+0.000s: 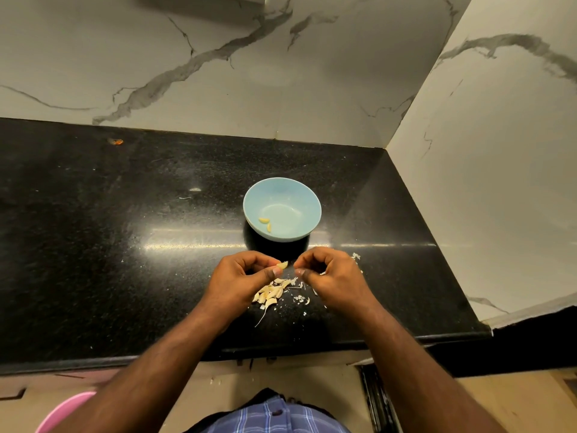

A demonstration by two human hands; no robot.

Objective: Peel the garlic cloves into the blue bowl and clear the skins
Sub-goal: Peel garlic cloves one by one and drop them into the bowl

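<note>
Pinching a clove (282, 265) in left hand (242, 276) fingertips; right hand (331, 276) curled just beside, pinching what looks like a skin scrap, too small to tell. Under both, near: unpeeled cloves (268, 293) and skins (299, 299) on black counter (125, 245). Farther: bowl (309, 210) holding two peeled cloves (265, 222).

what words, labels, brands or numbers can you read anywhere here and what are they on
None: no readable text shows in this view.
The blue bowl is plain, with no mark or brand.
The black countertop and the marble-look wall carry only speckle and veining.
The checked garment and the pink object at the bottom edge show no lettering.
The left hand and the right hand cover nothing printed that can be seen.
</note>
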